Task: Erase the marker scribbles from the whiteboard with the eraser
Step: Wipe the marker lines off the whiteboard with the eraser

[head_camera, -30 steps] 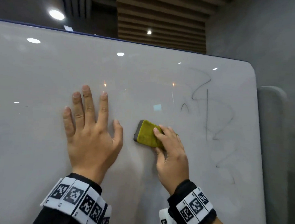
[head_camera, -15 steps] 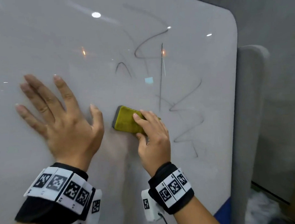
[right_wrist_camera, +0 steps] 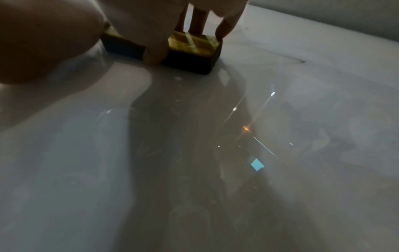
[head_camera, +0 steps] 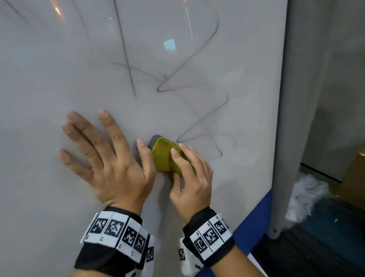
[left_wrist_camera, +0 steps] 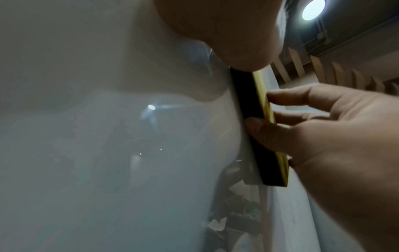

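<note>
The whiteboard (head_camera: 38, 71) fills most of the head view, with dark zigzag marker scribbles (head_camera: 197, 108) above and right of the hands. A yellow-topped eraser (head_camera: 164, 157) with a dark felt base lies flat against the board. My right hand (head_camera: 189, 173) grips it, fingers on the yellow back and thumb at its lower edge; the left wrist view shows this grip on the eraser (left_wrist_camera: 254, 119) from the side, and the right wrist view shows the eraser (right_wrist_camera: 190, 49) under my fingers. My left hand (head_camera: 103, 158) presses flat on the board, fingers spread, thumb beside the eraser.
The board's right edge (head_camera: 288, 91) is close to the eraser, with a grey padded panel (head_camera: 313, 90) just beyond it. A blue strip (head_camera: 244, 230) runs along the board's bottom. Cardboard (head_camera: 363, 172) and white plastic wrap (head_camera: 305, 195) lie on the dark floor at lower right.
The view has dropped and closed in on the board's lower right. The eraser and right hand have slid down and right towards the zigzag lines. The left hand has followed, thumb now beside the eraser.
</note>
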`<action>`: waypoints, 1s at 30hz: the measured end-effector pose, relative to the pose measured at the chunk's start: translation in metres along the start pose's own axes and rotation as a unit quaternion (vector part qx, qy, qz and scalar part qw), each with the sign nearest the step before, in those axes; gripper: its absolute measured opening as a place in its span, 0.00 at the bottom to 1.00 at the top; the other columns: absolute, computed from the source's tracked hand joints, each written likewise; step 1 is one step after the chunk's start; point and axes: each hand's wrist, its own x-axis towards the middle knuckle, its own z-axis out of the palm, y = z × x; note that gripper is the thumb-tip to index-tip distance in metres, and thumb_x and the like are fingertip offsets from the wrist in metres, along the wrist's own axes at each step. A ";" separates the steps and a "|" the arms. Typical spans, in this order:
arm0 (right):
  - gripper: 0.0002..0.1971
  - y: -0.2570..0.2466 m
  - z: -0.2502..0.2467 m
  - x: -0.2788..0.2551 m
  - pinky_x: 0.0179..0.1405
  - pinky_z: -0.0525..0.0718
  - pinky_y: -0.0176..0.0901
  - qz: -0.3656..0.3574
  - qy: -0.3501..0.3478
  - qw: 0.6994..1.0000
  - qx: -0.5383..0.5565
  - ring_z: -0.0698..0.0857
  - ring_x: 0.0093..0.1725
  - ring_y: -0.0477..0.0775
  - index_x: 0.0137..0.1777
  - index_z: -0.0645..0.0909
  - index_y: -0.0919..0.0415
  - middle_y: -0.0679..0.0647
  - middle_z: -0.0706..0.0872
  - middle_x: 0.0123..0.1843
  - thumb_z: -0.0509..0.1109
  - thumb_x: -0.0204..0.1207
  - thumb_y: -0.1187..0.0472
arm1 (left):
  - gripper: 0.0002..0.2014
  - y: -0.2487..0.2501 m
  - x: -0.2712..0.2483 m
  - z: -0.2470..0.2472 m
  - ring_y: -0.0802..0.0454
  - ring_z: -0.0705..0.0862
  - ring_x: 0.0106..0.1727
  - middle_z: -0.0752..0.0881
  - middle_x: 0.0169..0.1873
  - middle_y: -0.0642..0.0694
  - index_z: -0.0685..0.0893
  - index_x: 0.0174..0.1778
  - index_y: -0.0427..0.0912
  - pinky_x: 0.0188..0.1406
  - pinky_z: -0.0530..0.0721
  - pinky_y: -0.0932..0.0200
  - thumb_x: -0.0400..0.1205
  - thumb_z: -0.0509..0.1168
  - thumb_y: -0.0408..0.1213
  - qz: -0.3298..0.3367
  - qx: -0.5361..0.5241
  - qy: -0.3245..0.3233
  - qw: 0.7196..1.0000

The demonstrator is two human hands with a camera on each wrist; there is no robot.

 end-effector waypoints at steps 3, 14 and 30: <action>0.27 0.019 0.000 -0.005 0.68 0.78 0.60 0.053 0.024 0.998 -0.008 0.79 0.73 0.55 0.71 0.78 0.55 0.54 0.81 0.72 0.75 0.72 0.68 | 0.36 0.008 -0.002 0.005 0.17 0.59 0.81 0.59 0.78 0.14 0.59 0.85 0.28 0.77 0.51 0.21 0.86 0.57 0.49 -0.017 -0.002 0.001 1.000; 0.24 0.068 -0.010 -0.056 0.70 0.79 0.56 0.252 0.031 0.967 -0.017 0.77 0.74 0.54 0.72 0.78 0.62 0.55 0.79 0.73 0.74 0.76 0.66 | 0.38 0.039 -0.027 0.027 0.16 0.59 0.80 0.61 0.77 0.14 0.60 0.85 0.28 0.77 0.52 0.21 0.84 0.58 0.50 -0.032 -0.004 -0.027 0.999; 0.22 0.103 -0.030 -0.016 0.62 0.80 0.36 0.418 0.042 0.906 0.048 0.80 0.66 0.44 0.66 0.78 0.49 0.45 0.82 0.67 0.79 0.74 0.57 | 0.37 0.087 -0.059 0.066 0.16 0.60 0.79 0.61 0.77 0.13 0.62 0.83 0.25 0.78 0.52 0.22 0.86 0.57 0.50 -0.069 0.028 -0.065 0.995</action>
